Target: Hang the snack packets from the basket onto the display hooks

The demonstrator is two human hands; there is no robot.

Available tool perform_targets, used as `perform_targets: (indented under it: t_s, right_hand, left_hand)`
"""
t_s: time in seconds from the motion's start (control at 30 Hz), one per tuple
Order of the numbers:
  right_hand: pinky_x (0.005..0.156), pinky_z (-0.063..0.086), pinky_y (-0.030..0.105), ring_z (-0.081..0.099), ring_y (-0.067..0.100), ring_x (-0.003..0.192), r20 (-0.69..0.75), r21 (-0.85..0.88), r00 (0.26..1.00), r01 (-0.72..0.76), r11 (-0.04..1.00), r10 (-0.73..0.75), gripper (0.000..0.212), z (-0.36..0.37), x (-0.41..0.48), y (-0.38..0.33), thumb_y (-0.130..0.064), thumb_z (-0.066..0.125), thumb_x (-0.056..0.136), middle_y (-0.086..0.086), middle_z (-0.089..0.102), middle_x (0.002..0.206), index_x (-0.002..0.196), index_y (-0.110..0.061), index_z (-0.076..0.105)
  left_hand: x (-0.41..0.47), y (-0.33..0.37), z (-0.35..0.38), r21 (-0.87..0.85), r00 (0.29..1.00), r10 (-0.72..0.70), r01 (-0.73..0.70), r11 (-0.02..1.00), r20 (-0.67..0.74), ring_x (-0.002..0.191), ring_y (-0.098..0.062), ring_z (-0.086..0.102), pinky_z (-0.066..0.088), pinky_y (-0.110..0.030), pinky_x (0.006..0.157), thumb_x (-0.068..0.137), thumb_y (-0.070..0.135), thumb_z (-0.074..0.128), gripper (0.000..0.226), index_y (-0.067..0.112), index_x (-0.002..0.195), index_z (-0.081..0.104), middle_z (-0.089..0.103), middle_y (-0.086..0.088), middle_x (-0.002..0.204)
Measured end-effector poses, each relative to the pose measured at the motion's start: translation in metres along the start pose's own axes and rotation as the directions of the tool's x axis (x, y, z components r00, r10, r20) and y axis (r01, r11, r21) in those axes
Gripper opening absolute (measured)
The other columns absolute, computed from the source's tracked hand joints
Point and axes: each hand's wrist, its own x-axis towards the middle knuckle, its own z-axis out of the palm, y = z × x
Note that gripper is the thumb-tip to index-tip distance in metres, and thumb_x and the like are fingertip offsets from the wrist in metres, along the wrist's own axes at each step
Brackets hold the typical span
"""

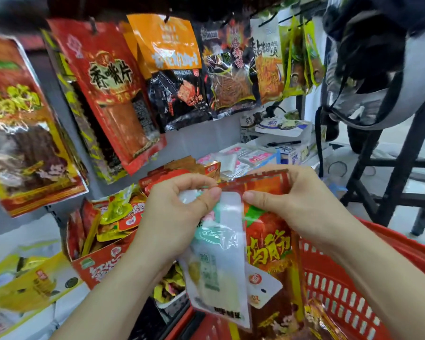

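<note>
red hanging foil packet (111, 77): 香嘴片 | orange-and-black hanging packet (176, 69): 调味面制品 | held white plastic packet (216, 266): 脆 | held red-orange packet (268, 249): yellow characters unclear

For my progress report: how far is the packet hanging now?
Done: several hung packets show above. In hand: the left hand pinches a white packet, the right hand holds a red packet, over the basket. Left: hanging both, plus another packet seen in the basket.

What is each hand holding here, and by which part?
Left hand pinches the white packet at its top edge; right hand grips the red packet near its top.
</note>
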Motion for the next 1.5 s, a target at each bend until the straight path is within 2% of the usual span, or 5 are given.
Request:
perform_targets:
  t_s: [0.13,0.6,0.83,1.23,1.5]
  right_hand:
    - [0.078,0.06,0.043,0.072,0.026,0.077,-0.019,-0.072,1.0,0.007,0.997,-0.008,0.011,0.003,0.025,-0.009,-0.007,0.075,0.076,0.01,0.076,0.082,0.085,-0.013,0.076]
    - [0.053,0.056,0.021,0.066,0.014,0.058,0.1,0.02,0.989,0.104,0.994,-0.105,0.013,0.009,0.109,-0.113,-0.001,0.076,0.067,0.003,0.07,0.065,0.076,-0.009,0.072]
    - [0.053,0.054,0.025,0.065,0.016,0.058,0.225,0.268,0.97,0.035,0.963,-0.097,0.017,0.054,0.133,-0.126,-0.008,0.075,0.055,0.005,0.069,0.067,0.07,-0.015,0.073]
    - [0.074,0.06,0.04,0.071,0.029,0.081,0.557,0.437,0.825,-0.197,0.877,-0.092,0.031,0.146,0.149,-0.15,-0.013,0.062,0.081,0.023,0.071,0.1,0.106,0.003,0.07]
    - [0.079,0.057,0.053,0.071,0.032,0.078,0.297,0.414,0.949,-0.027,0.91,-0.107,0.007,0.201,0.154,-0.162,-0.008,0.067,0.086,0.018,0.074,0.086,0.086,-0.008,0.074]
  left_hand:
    - [0.01,0.001,-0.011,-0.04,0.999,0.041,-0.04,0.998,0.031,0.093,0.0,0.065,0.052,-0.016,0.073,0.08,0.014,0.075,0.022,0.03,0.096,0.074,0.071,0.021,0.097]
    - [0.069,0.078,-0.08,0.088,0.999,0.035,-0.037,0.995,0.027,0.042,-0.009,0.042,0.034,-0.016,0.046,0.064,0.041,0.077,0.034,0.011,0.058,0.064,0.054,0.002,0.044]
    - [0.073,0.089,-0.112,0.133,0.999,-0.002,-0.003,0.991,0.041,0.081,-0.009,0.069,0.055,-0.032,0.078,0.075,0.041,0.07,0.021,0.03,0.092,0.071,0.075,0.011,0.087]
    - [0.049,0.108,-0.197,-0.151,0.936,-0.269,0.239,0.959,-0.226,0.077,-0.035,0.068,0.056,-0.046,0.074,0.073,0.014,0.073,0.02,0.001,0.088,0.074,0.073,-0.023,0.087]
    - [0.038,0.121,-0.257,0.308,0.908,-0.056,0.198,0.93,-0.415,0.071,-0.004,0.066,0.049,-0.025,0.071,0.08,0.03,0.075,0.002,0.031,0.079,0.074,0.075,0.008,0.08]
